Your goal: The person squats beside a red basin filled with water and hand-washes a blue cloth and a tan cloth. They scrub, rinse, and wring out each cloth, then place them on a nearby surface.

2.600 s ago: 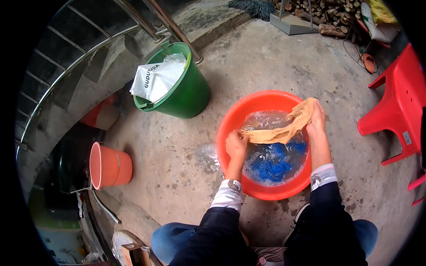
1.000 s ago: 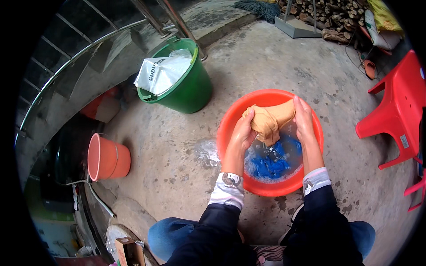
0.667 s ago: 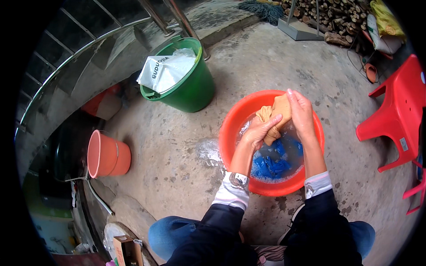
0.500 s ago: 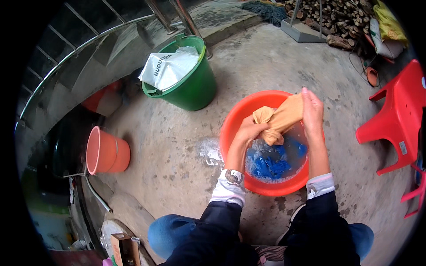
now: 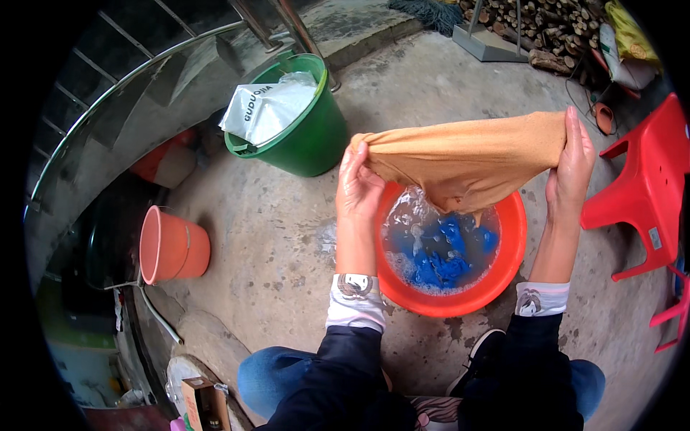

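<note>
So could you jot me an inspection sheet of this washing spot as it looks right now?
Surface: bare concrete floor, wet patch beside the basin.
Job's things: orange cloth stretched above red basin; blue laundry in soapy water.
Clutter: green bucket holding a white bag; orange bucket.
Grip: left hand and right hand each pinch a cloth end.
Cables: nothing seen.
Surroundings: red plastic chair, firewood pile, metal railing.
</note>
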Demonstrator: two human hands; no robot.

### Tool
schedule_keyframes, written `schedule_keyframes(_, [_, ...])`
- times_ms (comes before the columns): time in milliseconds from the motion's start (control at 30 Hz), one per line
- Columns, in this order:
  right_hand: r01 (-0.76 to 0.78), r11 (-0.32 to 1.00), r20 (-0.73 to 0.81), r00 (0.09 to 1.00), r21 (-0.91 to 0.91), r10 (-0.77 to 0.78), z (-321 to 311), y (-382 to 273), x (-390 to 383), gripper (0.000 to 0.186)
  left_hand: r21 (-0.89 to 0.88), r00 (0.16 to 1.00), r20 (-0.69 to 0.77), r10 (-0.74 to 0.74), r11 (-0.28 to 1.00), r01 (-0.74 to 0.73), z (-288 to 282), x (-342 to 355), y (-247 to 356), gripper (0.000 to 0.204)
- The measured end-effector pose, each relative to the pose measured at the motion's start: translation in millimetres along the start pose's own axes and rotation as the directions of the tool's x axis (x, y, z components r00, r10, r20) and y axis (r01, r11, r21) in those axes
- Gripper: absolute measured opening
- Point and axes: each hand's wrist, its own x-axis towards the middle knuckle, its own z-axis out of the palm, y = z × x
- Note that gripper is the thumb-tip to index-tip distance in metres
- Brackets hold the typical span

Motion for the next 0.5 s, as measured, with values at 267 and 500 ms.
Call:
schedule_keyframes(267, [0.079,0.075,0.098,0.947,-0.994,0.307,-64,157,-20,0.025,0.824,0.976,-0.214,0.046,0.545,0.155,-133,12,-72,0.036])
schedule_keyframes(500, [0.331,0.031,0.312,0.849,-0.943,0.425,-79,217,-99,0.053,0.937,0.997,-0.074,0.025,-0.339,0.078,-117,-40,-142,0.058])
